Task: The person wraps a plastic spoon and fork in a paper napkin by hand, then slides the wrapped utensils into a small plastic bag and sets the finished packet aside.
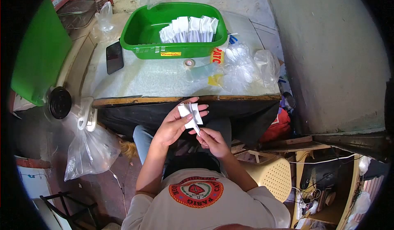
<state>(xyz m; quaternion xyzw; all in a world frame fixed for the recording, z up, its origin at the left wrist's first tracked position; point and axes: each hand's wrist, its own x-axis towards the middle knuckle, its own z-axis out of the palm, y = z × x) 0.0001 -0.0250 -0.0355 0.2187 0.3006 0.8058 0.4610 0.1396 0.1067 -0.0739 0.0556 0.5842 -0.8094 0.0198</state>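
Just below the table's front edge, my left hand (pixel 174 125) holds a white paper piece (pixel 195 109), with the thumb on top and the fingers behind it. My right hand (pixel 213 142) pinches the lower end of a thin white strip or utensil handle (pixel 195 126) lying against the paper; its exact kind cannot be made out. Beyond the hands, a green basin (pixel 143 49) on the table (pixel 143 80) holds many white paper packets (pixel 189 28) standing in a row.
A phone (pixel 115 58) lies left of the basin. To the right are a tape roll (pixel 188 63), plastic bags with white spoons (pixel 242 66) and a clear bag (pixel 267 68). A plastic bag (pixel 90 152) hangs at the left; a cream plastic chair (pixel 273 176) is at the right.
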